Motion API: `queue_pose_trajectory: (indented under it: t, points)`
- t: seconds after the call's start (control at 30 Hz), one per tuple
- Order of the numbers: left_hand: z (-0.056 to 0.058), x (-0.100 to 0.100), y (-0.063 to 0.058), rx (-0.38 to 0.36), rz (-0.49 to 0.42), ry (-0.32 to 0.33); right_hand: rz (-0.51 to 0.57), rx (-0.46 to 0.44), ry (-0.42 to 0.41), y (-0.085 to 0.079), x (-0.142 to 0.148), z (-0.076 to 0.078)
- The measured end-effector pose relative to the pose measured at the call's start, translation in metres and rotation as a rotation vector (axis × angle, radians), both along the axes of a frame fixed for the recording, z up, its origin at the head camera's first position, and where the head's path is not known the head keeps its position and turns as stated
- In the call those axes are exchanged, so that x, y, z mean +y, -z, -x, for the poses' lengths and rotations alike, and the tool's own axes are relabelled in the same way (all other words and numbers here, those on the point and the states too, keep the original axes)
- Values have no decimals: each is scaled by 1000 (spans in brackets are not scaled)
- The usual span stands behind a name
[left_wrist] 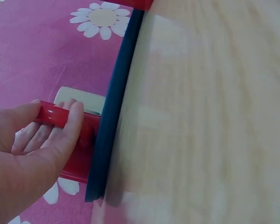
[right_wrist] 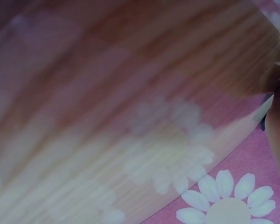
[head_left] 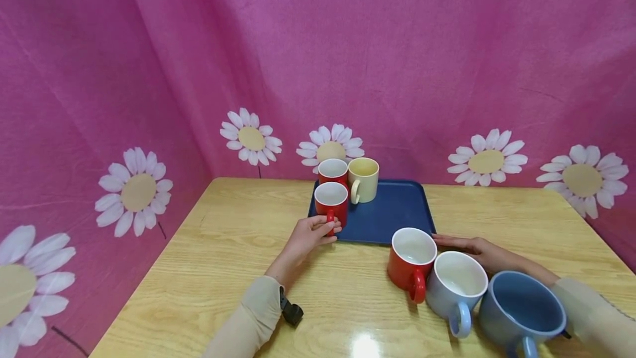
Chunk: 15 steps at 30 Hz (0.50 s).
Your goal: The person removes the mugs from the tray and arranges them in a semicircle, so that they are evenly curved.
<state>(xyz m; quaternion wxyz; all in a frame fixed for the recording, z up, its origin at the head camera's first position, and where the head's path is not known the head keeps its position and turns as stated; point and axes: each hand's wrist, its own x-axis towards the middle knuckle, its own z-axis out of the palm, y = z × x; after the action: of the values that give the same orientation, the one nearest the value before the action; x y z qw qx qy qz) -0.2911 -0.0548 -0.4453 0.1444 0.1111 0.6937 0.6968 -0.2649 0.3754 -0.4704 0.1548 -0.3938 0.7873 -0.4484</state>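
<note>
My left hand (head_left: pixel 314 232) holds the handle of a red mug (head_left: pixel 331 198) with a white inside, which stands at the near left corner of a dark blue tray (head_left: pixel 392 211). In the left wrist view, thumb and fingers are around that red handle (left_wrist: pixel 54 115). Another red mug (head_left: pixel 333 169) stands just behind it, and a cream mug (head_left: pixel 364 180) stands beside that one. My right hand (head_left: pixel 479 250) reaches to the tray's near right corner with fingers stretched out, partly hidden by mugs in front.
In front of the tray, a red mug (head_left: pixel 412 258), a light blue mug (head_left: pixel 456 280) and a wide grey-blue mug (head_left: pixel 521 311) stand in a slanting row on the wooden table (head_left: pixel 238 225). A pink curtain (head_left: pixel 397 70) with daisies hangs behind and at the left.
</note>
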Motion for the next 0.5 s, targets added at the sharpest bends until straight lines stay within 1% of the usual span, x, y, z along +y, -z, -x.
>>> queue_pose_trajectory:
  t: [0.07, 0.27, 0.43, 0.5]
  points:
    - [0, 1, 0, 34, 16, -6, -3, 17, 3, -1, 0, 0]
    - [1, 0, 1, 119, 82, -41, -4, -10, 5, -3, -2, -2]
    - [3, -1, 3, 167, 103, -62, -15, -32, 22, -2, -2, -2]
    - [3, -1, 4, 173, 98, -64, -24, -36, 33, -1, -1, -1]
